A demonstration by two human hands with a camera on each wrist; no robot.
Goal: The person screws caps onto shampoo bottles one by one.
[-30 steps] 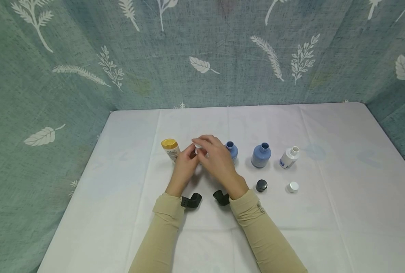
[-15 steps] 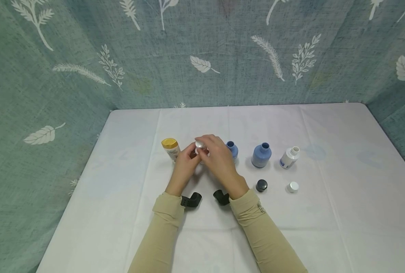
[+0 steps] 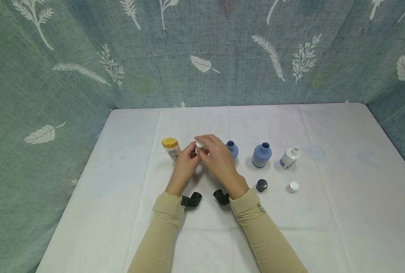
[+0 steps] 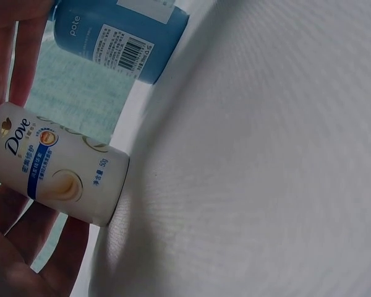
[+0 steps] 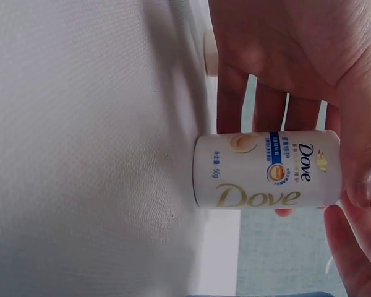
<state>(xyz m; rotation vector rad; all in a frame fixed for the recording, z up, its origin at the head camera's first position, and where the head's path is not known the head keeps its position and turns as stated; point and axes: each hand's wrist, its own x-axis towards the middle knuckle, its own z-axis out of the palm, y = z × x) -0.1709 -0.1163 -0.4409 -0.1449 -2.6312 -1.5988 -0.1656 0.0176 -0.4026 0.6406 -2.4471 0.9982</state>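
Note:
Between both hands stands a small white Dove bottle point(image 4: 55, 164), upright on the cloth. Its printed front shows in both wrist views, while in the head view the hands cover most of it. My left hand point(image 3: 184, 167) grips the bottle, its fingers behind the body and the thumb near the neck in the right wrist view point(image 5: 358, 154). At the top, my right hand point(image 3: 221, 161) pinches a white cap point(image 3: 200, 144) with thumb and fingers. Whether the cap is seated on the neck, I cannot tell.
A yellow-capped bottle point(image 3: 171, 148) stands left of the hands. To the right are two uncapped blue bottles point(image 3: 261, 155) and an uncapped white bottle point(image 3: 289, 157). Before them lie a black cap point(image 3: 262, 185) and another white cap point(image 3: 292, 187). A patterned curtain point(image 3: 202, 87) hangs behind the table.
The right hand's fingers have shifted slightly at the top of the Dove bottle, and more of the white cap shows. The left hand and the other bottles stay in place.

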